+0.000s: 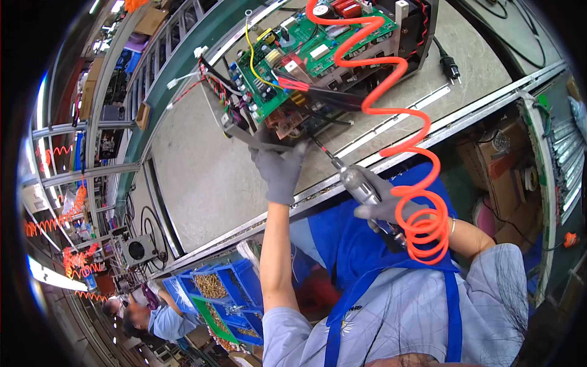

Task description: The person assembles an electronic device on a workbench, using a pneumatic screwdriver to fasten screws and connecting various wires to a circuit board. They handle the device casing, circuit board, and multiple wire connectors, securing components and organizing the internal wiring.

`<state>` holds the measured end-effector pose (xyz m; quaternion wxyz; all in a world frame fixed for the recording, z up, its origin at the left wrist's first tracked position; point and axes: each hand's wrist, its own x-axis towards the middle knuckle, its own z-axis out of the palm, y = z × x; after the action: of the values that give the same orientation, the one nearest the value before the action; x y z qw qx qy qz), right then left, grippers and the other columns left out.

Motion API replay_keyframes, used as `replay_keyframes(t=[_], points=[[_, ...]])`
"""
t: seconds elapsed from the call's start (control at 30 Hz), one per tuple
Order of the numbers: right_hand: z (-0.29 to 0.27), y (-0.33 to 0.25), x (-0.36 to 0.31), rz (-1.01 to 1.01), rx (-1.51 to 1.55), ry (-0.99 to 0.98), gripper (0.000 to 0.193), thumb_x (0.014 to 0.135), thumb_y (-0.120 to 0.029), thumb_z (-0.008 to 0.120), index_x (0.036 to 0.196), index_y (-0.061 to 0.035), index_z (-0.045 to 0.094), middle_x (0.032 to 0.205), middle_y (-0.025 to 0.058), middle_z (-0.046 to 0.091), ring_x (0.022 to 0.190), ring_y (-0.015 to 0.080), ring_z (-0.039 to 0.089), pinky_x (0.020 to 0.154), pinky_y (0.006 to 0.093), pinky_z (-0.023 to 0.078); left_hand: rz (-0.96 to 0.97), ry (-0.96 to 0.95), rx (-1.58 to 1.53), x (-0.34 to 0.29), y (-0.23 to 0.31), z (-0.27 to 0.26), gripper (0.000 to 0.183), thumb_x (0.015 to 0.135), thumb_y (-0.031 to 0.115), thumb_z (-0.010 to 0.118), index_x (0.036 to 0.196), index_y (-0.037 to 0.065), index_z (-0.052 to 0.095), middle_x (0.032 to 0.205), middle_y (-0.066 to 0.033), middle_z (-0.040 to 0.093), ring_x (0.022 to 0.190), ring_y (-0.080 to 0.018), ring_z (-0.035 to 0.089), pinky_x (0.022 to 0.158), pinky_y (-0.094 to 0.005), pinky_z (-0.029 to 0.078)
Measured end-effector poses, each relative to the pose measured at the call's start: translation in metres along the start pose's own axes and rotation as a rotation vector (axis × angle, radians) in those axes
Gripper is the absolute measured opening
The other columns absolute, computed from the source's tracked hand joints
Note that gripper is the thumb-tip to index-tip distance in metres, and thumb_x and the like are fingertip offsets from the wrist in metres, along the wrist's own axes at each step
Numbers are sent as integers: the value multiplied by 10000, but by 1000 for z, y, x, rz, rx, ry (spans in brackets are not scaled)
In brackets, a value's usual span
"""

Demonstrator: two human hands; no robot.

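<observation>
My right hand [391, 205], in a grey glove, is wrapped round a silver air screwdriver [359, 185]. Its bit points up and left at the near end of an opened electronic unit, close to my left hand. My left hand [278, 173], also gloved in grey, grips a flat grey metal strip [244, 136] at that end; the fingertips are partly hidden. The unit carries a green circuit board [318, 52] with red, black and yellow wires. Across it runs an orange coiled air hose [400, 113], looping down over my right wrist.
A black power plug [450, 66] lies on the grey workbench [202, 189] right of the unit. Blue bins [211, 284] of small metal parts stand below the bench's edge at left. Another person [165, 321] is at lower left. Cardboard boxes [510, 189] sit at right.
</observation>
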<state>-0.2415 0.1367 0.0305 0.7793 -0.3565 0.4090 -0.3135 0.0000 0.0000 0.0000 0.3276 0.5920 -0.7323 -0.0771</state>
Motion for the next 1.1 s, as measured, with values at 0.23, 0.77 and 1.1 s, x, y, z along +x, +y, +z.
replay_keyframes(t=[0.23, 0.77, 1.1], points=[[-1, 29, 1, 39, 0, 82, 962, 806, -95, 714, 1561, -111, 117, 892, 112, 584, 624, 163, 585, 550, 327, 493, 315, 114, 34, 12, -17, 23, 856, 627, 333, 822, 1337, -8, 487, 1238, -189, 585, 1204, -378, 507, 1034, -474, 350], [2, 44, 8, -88, 48, 119, 980, 814, -103, 726, 1562, -106, 92, 949, 107, 567, 705, 161, 570, 605, 330, 488, 261, 24, -260, 24, -7, 32, 857, 603, 359, 877, 1301, 10, 524, 1159, -164, 585, 1132, -382, 512, 993, -468, 404], [0, 53, 10, -133, -85, 132, 990, 803, -148, 745, 1557, -94, 106, 1083, 124, 543, 828, 174, 569, 689, 336, 484, 8, 117, -583, 19, -3, 56, 701, 584, 244, 901, 1161, 31, 565, 1096, -124, 560, 1005, -302, 539, 897, -403, 429]])
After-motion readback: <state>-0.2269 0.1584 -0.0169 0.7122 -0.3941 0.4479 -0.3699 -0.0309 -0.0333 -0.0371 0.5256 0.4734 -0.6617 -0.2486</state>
